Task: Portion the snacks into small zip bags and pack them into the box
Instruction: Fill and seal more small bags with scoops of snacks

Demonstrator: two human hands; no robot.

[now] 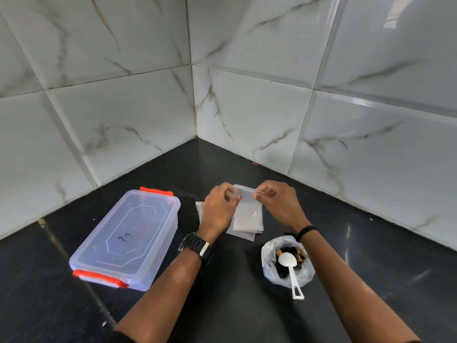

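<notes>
A small clear zip bag (248, 210) hangs between both hands above the black counter. My left hand (218, 209) pinches its top left edge and my right hand (278, 203) pinches the top right edge at the zip strip. Under it lie a few more empty zip bags (247, 234). A clear plastic box (128, 237) with orange clips sits to the left, its lid on. To the right, an open plastic bag of dark and yellow snacks (288, 262) holds a white spoon (289, 267) with its handle pointing toward me.
The black counter (222, 305) ends in a corner of white marble-patterned wall tiles (196, 107) behind the bags. Another clear bag edge (199, 209) shows left of my left hand.
</notes>
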